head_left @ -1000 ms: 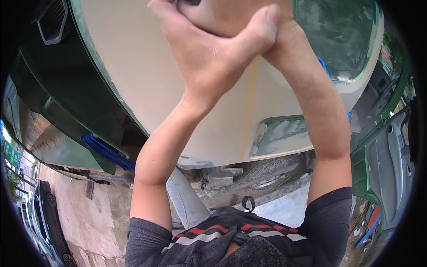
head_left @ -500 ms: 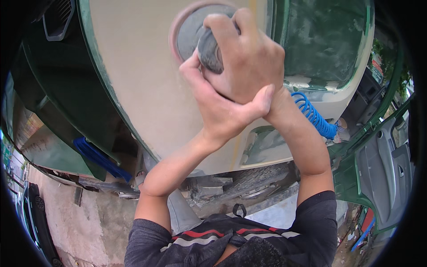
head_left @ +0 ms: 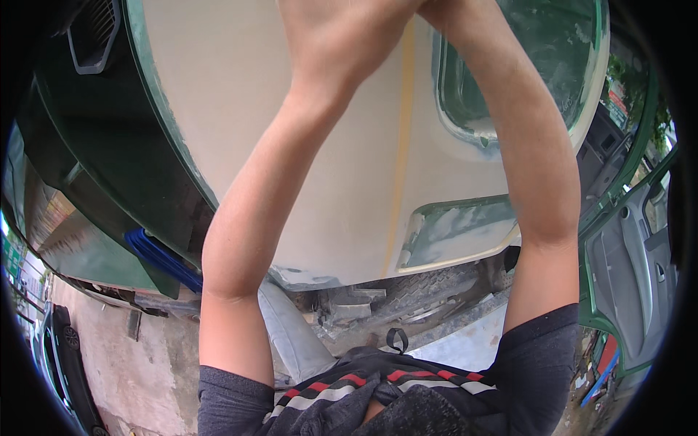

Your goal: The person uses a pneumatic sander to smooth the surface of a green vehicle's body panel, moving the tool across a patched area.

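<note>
At the upper edge of the head view, my left hand [head_left: 342, 33] reaches forward over a beige car body panel [head_left: 327, 182], with its fingers cut off by the frame. Close against it on the right is my right hand [head_left: 429, 7], mostly out of view, so what either hand holds is hidden. The panel has a yellowish vertical stripe [head_left: 400, 174] and patchy green, filler-smeared recesses: a large one [head_left: 538, 65] at upper right, crossed by my right forearm, and a smaller one [head_left: 454, 229] below.
Dark green body parts [head_left: 80, 131] with blue tubing [head_left: 163, 261] stand at left. A dark car [head_left: 65, 363] is parked beyond the concrete. An open green door [head_left: 629, 283] with grey trim is at right. Rubble [head_left: 363, 305] and a pale board [head_left: 458, 341] lie below the panel.
Since half a second ago my hands and the round pad tool they held have moved up out of the frame. The coiled blue hose at right is no longer visible.
</note>
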The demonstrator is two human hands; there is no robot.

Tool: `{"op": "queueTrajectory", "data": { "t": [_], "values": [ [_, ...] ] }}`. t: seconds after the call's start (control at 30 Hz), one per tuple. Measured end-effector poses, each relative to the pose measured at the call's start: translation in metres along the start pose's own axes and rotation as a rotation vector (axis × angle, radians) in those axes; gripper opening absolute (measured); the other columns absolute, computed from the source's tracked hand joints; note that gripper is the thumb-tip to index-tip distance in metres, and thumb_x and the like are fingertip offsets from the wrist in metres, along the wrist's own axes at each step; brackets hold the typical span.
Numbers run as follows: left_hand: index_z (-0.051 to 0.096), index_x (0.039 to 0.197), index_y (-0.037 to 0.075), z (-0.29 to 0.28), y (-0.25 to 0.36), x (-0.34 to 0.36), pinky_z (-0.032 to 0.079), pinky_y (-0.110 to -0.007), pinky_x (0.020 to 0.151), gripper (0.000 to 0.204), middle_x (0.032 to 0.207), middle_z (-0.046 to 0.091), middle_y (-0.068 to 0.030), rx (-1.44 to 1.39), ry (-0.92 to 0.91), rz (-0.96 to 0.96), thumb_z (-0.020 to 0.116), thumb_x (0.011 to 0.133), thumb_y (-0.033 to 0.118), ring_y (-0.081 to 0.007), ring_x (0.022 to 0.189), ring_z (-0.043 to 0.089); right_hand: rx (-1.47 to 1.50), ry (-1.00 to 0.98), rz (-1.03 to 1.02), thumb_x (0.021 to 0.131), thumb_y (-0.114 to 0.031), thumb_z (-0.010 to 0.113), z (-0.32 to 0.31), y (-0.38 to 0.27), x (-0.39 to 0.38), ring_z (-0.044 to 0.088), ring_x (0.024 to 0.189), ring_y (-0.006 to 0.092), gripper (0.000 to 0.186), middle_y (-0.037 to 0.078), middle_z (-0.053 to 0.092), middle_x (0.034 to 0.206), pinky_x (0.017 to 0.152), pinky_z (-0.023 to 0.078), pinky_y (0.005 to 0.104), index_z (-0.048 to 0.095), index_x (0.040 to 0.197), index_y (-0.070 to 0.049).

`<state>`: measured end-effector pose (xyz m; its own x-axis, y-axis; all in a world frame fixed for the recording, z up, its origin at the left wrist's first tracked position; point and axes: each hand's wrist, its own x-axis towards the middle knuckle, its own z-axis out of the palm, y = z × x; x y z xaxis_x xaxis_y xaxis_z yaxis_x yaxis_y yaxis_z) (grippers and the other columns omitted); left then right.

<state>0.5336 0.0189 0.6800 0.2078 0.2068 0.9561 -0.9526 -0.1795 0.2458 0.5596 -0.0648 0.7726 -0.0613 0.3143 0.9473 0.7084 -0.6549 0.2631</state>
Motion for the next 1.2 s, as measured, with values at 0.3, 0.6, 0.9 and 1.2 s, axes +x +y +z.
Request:
{"op": "queueTrajectory", "data": {
  "t": [0.3,0.6,0.9,1.2],
  "values": [
    [0.021,0.144,-0.003,-0.051,-0.022,-0.295,0.04,-0.045,0.109,0.113,0.138,0.037,-0.0196,0.309,0.08,-0.218,0.09,0.07,0.048,-0.0278,0.13,0.045,0.103,-0.055,-0.083,0.076,-0.026,0.071,0.028,-0.119,-0.279,0.055,0.06,0.019,0.035,0.008,0.048,0.084,0.048,0.046,0.0321,0.06,0.107,-0.015],
    [0.033,0.133,-0.009,-0.008,-0.007,-0.061,0.05,-0.037,0.099,0.097,0.124,0.05,-0.0186,0.076,0.186,-0.042,0.09,0.074,0.041,-0.0247,0.116,0.056,0.01,-0.008,-0.02,0.072,-0.027,0.082,0.011,-0.039,-0.084,0.069,0.073,0.0329,0.043,0.011,0.059,0.099,0.059,0.057,0.0414,0.062,0.109,-0.016],
    [0.049,0.123,-0.014,-0.023,0.024,0.045,0.055,-0.036,0.085,0.069,0.108,0.065,-0.0182,-0.062,0.031,0.087,0.081,0.078,0.026,-0.0223,0.097,0.066,-0.022,0.039,-0.082,0.075,-0.029,0.078,0.022,-0.022,0.019,0.068,0.069,0.0337,0.04,0.015,0.056,0.094,0.06,0.057,0.0425,0.059,0.105,-0.01],
    [0.025,0.141,-0.003,-0.075,-0.014,-0.237,0.042,-0.044,0.108,0.102,0.136,0.042,-0.0198,0.124,0.42,-0.209,0.083,0.072,0.045,-0.0276,0.129,0.049,0.166,-0.122,-0.14,0.074,-0.027,0.074,0.04,-0.143,-0.206,0.056,0.059,0.0203,0.038,0.009,0.051,0.09,0.047,0.052,0.035,0.057,0.106,-0.013]
  ]
}}
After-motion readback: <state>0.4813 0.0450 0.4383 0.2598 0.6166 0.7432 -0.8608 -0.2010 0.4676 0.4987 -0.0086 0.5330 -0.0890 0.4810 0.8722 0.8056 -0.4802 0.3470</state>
